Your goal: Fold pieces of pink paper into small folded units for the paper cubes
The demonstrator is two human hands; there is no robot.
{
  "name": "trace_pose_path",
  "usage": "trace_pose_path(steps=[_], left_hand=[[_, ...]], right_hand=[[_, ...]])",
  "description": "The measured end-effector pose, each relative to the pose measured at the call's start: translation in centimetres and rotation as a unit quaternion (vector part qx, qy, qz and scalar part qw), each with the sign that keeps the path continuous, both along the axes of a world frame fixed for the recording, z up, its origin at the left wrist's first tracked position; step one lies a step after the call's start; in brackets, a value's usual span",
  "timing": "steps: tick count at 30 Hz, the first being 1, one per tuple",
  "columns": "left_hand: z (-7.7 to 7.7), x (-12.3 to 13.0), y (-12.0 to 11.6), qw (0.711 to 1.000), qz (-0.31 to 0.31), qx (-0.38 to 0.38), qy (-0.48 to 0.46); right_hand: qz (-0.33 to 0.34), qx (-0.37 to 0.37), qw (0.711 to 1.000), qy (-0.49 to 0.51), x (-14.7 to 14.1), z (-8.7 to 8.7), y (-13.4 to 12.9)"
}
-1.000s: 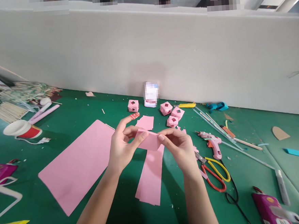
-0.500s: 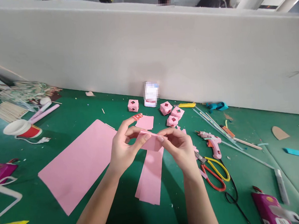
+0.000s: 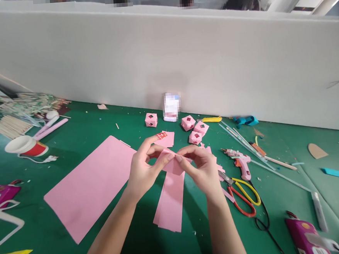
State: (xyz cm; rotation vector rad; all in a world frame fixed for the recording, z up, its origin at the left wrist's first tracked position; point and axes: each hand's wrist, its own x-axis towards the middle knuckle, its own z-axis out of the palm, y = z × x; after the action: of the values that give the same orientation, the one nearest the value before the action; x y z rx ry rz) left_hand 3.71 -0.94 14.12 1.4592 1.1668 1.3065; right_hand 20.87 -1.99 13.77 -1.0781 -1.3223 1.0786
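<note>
Between my two hands is a small piece of pink paper (image 3: pixel 173 167), raised above the table with its upper edge folded. My left hand (image 3: pixel 148 168) pinches its left part between thumb and fingers; a red patterned wrap covers one fingertip. My right hand (image 3: pixel 199 165) grips the right part the same way, the two thumbs close together. Below the held paper lie overlapping pink paper strips (image 3: pixel 170 204). Behind my left fingers rests a small stack of pink paper squares (image 3: pixel 168 138). Beyond my right hand sit several folded pink paper shapes (image 3: pixel 195 137) with diamond openings.
A large pink sheet (image 3: pixel 89 190) lies at left, near a paper cup (image 3: pixel 27 146) and wooden sticks (image 3: pixel 11 126). To the right are scissors (image 3: pixel 242 195), a pink glue gun (image 3: pixel 241 164) and a yellow cutter (image 3: pixel 212 119). A phone (image 3: pixel 171 107) leans against the white partition (image 3: pixel 164 54).
My hands have drawn slightly closer together, the left one shifting a little to the right. The paper's folded upper edge is now pinched nearer its middle.
</note>
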Motion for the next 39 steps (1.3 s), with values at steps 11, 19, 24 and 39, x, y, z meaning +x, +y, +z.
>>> trace_pose_path(steps=[11, 19, 24, 39], left_hand=[[0.6, -0.4, 0.1, 0.996, 0.001, -0.061, -0.060], [1.0, -0.9, 0.2, 0.994, -0.023, -0.098, -0.049], [1.3, -1.2, 0.2, 0.993, -0.045, -0.105, -0.027], [1.2, -1.7, 0.3, 0.988, -0.064, -0.142, 0.021]], right_hand=[[-0.031, -0.039, 0.995, 0.086, 0.5, -0.4, 0.3], [-0.050, -0.045, 0.994, 0.088, 0.6, -0.7, 0.4], [-0.047, -0.049, 0.995, 0.068, 0.5, -0.7, 0.5], [-0.030, -0.037, 0.999, 0.003, 0.4, -0.3, 0.6]])
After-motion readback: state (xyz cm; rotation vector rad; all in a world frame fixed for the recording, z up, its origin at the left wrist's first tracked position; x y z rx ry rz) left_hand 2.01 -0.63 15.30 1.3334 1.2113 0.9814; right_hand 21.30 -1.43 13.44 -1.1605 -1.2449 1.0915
